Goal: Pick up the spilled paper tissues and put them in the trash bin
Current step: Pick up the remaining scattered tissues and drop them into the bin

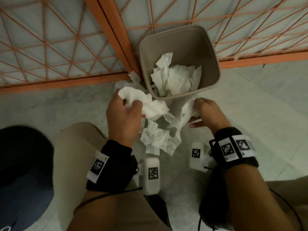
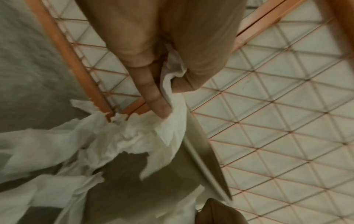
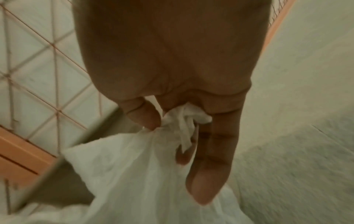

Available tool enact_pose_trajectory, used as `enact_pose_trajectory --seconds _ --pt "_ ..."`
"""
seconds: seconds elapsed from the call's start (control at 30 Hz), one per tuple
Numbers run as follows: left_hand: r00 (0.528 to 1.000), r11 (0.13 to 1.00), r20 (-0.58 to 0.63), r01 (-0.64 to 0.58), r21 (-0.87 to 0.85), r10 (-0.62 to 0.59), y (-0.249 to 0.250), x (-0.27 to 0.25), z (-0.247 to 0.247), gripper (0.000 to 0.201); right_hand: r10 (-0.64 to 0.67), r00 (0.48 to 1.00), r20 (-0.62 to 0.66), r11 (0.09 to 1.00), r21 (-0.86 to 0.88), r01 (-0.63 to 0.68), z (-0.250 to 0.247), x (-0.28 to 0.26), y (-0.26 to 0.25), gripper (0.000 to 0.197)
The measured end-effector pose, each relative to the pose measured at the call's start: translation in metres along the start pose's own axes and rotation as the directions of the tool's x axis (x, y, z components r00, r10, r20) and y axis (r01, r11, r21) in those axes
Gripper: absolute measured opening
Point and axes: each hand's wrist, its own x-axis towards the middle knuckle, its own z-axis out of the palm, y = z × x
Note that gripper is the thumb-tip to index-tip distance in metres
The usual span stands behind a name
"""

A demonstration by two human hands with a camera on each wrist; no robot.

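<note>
The tissues are in three places. Some lie crumpled in the bin (image 1: 180,64), one wad (image 1: 158,139) lies on the floor (image 1: 250,105) at 6 o'clock from the bin, and a few scraps (image 1: 133,77) sit at its 9 o'clock, against the orange grille (image 1: 66,47). Your left hand (image 1: 124,117) is clenched on a big loose tissue (image 1: 150,104), and its grip is just at the bin's near rim. Your right hand (image 1: 208,112) pinches a second tissue (image 1: 185,114) between thumb and fingers (image 3: 210,151), at 5 o'clock from the bin.

I think the main risk is the hanging tails. Both sheets trail far below your hands, so a tail can catch the rim and pull the sheet outside when you let go. The bin looks light; if you push it with a wrist, it may tip and spill again. The scraps by the grille are half hidden behind the bin, so you can easily forget them.
</note>
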Motion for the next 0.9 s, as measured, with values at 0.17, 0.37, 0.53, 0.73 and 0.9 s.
enact_pose_trajectory --seconds 0.17,0.37,0.53,0.73,0.9 --pt "0.975 0.973 0.077 -0.213 0.086 0.207 0.043 0.012 0.004 0.05 -0.143 0.987 0.072 0.989 0.037 0.14 -0.009 -0.049 -0.036 0.014" --pt "0.906 0.921 0.207 -0.387 0.051 0.369 0.092 0.03 0.023 0.041 -0.432 0.9 -0.061 0.898 0.06 0.435 -0.025 -0.068 -0.1 0.013" --pt "0.87 0.879 0.241 -0.464 0.107 0.43 0.107 0.056 0.042 0.021 -0.549 0.831 -0.088 0.836 -0.074 0.544 -0.02 -0.031 -0.14 0.01" --pt "0.897 0.892 0.379 -0.348 0.289 0.227 0.085 0.081 0.071 0.029 -0.378 0.926 0.008 0.857 -0.375 0.353 -0.008 0.012 -0.14 0.041" --pt "0.81 0.83 0.569 -0.409 0.378 0.14 0.066 0.077 0.063 0.052 -0.453 0.891 0.007 0.63 -0.705 0.326 -0.03 0.01 -0.133 0.061"
